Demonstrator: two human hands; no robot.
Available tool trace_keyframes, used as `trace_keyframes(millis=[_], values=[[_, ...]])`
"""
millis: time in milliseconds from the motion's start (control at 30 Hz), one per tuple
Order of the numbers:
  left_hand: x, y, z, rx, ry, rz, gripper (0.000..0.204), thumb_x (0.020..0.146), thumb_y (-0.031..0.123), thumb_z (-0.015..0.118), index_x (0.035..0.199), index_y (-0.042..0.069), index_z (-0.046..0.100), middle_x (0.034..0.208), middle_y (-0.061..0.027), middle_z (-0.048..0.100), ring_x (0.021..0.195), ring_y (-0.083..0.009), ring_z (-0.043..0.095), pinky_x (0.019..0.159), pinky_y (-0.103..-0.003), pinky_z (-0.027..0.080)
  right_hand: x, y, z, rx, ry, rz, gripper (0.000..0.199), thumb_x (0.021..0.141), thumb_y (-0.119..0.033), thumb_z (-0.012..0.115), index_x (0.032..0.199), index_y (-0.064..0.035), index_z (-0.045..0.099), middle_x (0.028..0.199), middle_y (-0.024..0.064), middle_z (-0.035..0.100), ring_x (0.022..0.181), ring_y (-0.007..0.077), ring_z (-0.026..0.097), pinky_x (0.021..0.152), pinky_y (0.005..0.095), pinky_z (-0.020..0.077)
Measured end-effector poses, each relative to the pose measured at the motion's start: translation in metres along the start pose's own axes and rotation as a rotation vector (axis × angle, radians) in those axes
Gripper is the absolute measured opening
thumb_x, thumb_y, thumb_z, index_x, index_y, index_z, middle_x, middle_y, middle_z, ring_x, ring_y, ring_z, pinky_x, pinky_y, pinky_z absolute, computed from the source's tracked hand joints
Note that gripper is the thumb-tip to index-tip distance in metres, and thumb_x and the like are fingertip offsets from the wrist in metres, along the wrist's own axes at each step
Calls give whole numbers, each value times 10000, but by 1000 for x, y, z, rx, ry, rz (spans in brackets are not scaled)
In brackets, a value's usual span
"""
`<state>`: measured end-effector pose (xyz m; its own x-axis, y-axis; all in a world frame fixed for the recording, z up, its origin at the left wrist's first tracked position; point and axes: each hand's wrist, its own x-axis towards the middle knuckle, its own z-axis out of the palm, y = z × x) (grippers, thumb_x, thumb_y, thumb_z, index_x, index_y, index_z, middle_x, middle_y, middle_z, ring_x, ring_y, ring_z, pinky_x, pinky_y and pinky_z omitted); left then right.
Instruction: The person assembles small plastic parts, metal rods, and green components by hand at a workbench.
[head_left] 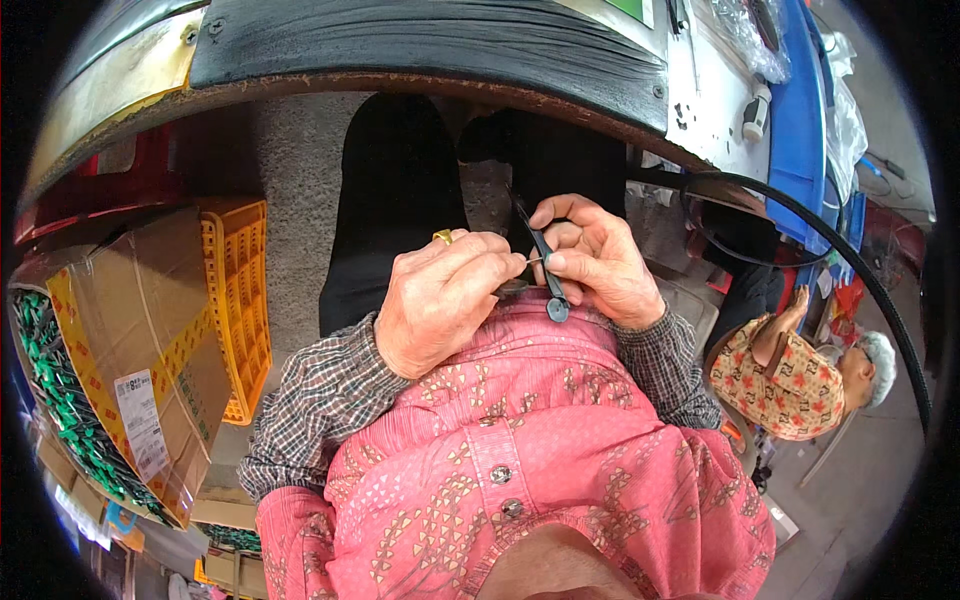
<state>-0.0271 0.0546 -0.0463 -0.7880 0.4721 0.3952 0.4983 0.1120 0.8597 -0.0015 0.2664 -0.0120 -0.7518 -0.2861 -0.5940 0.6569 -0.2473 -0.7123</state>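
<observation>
Over my lap, my right hand (602,268) grips a long, narrow black part (540,243) between thumb and fingers. The part is slanted, with a round, eyelet-like end pointing toward my body and a thin tip toward the bench. My left hand (450,290), with a gold ring on one finger, is closed in a pinch beside it. From that pinch a thin, pale, pin-like piece (534,260) reaches across to the black part, near my right thumb. Whether it enters the part or only touches it I cannot tell.
A worn bench edge (430,75) runs ahead of my knees. At left stand a carton (150,350) of green-and-black pieces and a yellow crate (236,310). A black cable (850,255) arcs at right, near a blue bin (798,130) and another person (780,385).
</observation>
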Motion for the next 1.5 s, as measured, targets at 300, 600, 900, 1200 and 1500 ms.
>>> trace_keyframes(millis=[300,600,900,1200,1500], values=[[1,1,-2,-101,46,-176,239,701,-41,708,921,17,633,879,-123,651,781,-265,657,663,-318,522,-2,3,2,-121,36,-38,323,979,-213,490,1194,26,520,888,109,674,578,105,604,512,201,476],[0,3,-7,-199,68,-325,224,755,-16,705,968,-3,639,880,-95,640,719,-162,644,605,-261,503,0,-1,11,-239,89,-57,267,937,-77,519,1175,43,530,858,115,684,565,125,629,518,220,494],[-1,4,-11,-526,30,-617,167,846,51,676,991,-14,627,795,-40,616,675,-74,581,584,-217,483,1,-2,11,-390,189,-116,200,902,-77,600,1067,35,619,706,40,629,507,42,514,454,170,404],[4,7,-18,-869,8,-662,176,955,89,545,1072,-30,601,886,-71,615,756,-110,608,665,-251,547,6,4,5,-537,114,-378,174,915,-107,596,1042,10,623,817,-2,622,747,57,574,674,205,468],[1,12,-12,-1101,71,-662,270,936,60,546,1190,-33,539,1199,-154,553,1091,-251,577,887,-446,543,8,6,21,-406,139,-390,194,966,-127,522,1096,7,575,822,9,613,751,64,563,685,221,470]])
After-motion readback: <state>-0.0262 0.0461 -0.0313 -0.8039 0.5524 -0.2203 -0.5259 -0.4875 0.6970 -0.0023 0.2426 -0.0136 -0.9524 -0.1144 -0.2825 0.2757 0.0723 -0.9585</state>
